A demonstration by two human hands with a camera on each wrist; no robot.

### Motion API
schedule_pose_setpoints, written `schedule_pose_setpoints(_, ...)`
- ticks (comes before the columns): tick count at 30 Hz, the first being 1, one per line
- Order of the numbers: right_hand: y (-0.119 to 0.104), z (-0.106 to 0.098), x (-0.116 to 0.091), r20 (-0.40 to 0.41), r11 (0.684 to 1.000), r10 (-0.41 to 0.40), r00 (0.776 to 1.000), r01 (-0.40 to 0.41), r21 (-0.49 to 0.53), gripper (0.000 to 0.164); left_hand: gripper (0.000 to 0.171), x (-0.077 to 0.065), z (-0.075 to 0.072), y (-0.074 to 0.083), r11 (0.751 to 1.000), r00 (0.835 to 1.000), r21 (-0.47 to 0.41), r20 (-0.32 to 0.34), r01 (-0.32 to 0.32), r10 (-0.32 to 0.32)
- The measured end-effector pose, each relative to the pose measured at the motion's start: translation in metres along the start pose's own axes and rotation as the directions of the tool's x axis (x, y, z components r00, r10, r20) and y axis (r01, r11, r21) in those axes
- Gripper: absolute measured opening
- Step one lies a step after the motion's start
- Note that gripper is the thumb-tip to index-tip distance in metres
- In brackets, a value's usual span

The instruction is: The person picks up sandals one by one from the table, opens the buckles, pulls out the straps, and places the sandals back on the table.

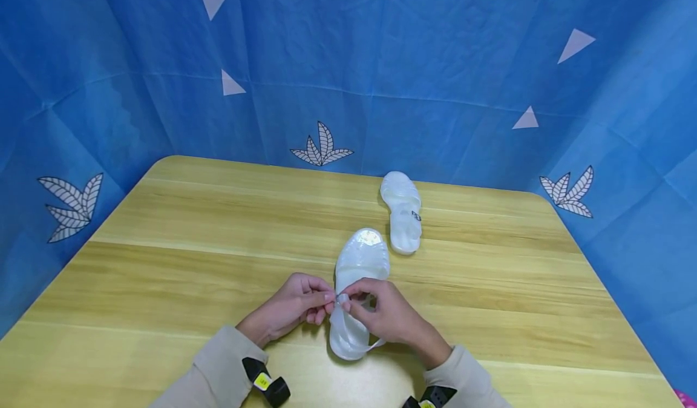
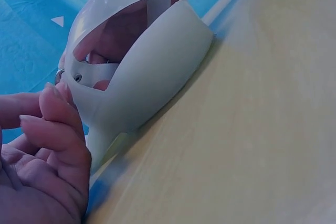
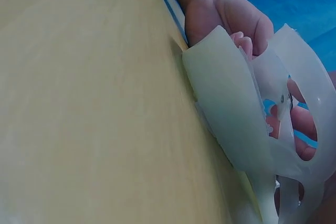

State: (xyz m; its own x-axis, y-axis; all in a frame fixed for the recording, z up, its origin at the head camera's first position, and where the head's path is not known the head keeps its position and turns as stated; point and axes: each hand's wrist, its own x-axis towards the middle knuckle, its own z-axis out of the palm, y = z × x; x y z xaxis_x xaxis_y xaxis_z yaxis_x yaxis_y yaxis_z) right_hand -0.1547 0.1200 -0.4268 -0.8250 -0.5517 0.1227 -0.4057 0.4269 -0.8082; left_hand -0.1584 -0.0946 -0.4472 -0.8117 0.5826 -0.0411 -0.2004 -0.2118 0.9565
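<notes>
A translucent white jelly sandal [image 1: 363, 256] lies sole down on the table in front of me, toe pointing away. At its left side my left hand [image 1: 296, 305] pinches the ankle strap between thumb and forefinger, near a small metal buckle [image 2: 59, 76]. From the right, my right hand [image 1: 389, 311] reaches across the sandal and pinches the strap at the same spot. A small metal-rimmed hole [image 2: 78, 78] shows in the strap in the left wrist view. Fingertips partly cover the buckle, so I cannot tell how the strap sits in it.
A second translucent sandal [image 1: 402, 208], with dark lettering at its side, lies farther back near the table's far edge. The wood-grain table [image 1: 190, 263] has rounded far corners. Behind it hangs a blue cloth [image 1: 381, 51] printed with leaves and triangles.
</notes>
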Motion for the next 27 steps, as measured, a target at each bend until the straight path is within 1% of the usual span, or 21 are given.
schedule_pose_setpoints(2, 0.0013, 0.0004, -0.0003, -0.007, 1.0, -0.005, 1.0, 0.005, -0.001, 0.012, 0.016, 0.0006, 0.0003, -0.0004, 1.0, 1.0, 0.001, 0.0, -0.003, 0.003)
schedule_pose_setpoints(4, 0.0027, 0.0006, -0.0007, -0.02, 1.0, -0.028, 0.999, 0.028, -0.003, 0.013, 0.02, 0.001, 0.0007, -0.0008, 1.0, 1.0, 0.002, -0.002, -0.004, 0.004)
schedule_pose_setpoints(9, 0.0057, 0.0006, -0.0007, -0.055, 0.991, -0.133, 0.99, 0.133, -0.004, 0.015, 0.03, 0.0016, 0.0007, -0.0022, 1.0, 1.0, 0.003, -0.002, -0.008, 0.008)
schedule_pose_setpoints(13, 0.0072, 0.0004, 0.0005, -0.067, 0.982, -0.189, 0.98, 0.19, 0.01, 0.013, 0.028, 0.002, 0.0005, -0.0021, 1.0, 1.0, -0.001, -0.008, -0.009, 0.009)
schedule_pose_setpoints(16, 0.0074, 0.0004, 0.0011, -0.066, 0.98, -0.196, 0.978, 0.198, 0.022, 0.013, 0.019, 0.0018, 0.001, -0.0013, 1.0, 1.0, -0.012, -0.015, -0.002, 0.001)
schedule_pose_setpoints(20, 0.0079, 0.0009, 0.0009, -0.073, 0.977, -0.208, 0.975, 0.21, 0.026, 0.012, 0.007, 0.0018, 0.0028, -0.0006, 0.998, 0.999, -0.058, -0.024, 0.031, -0.033)
schedule_pose_setpoints(23, 0.0083, 0.0012, 0.0006, -0.082, 0.975, -0.218, 0.973, 0.22, 0.026, 0.012, 0.007, 0.0018, 0.0044, -0.0003, 0.995, 0.998, -0.086, -0.033, 0.051, -0.054)
schedule_pose_setpoints(27, 0.0084, 0.0017, 0.0005, -0.089, 0.976, -0.212, 0.973, 0.215, 0.028, 0.012, 0.01, 0.0018, 0.0054, -0.0001, 0.996, 0.998, -0.065, -0.034, 0.054, -0.056)
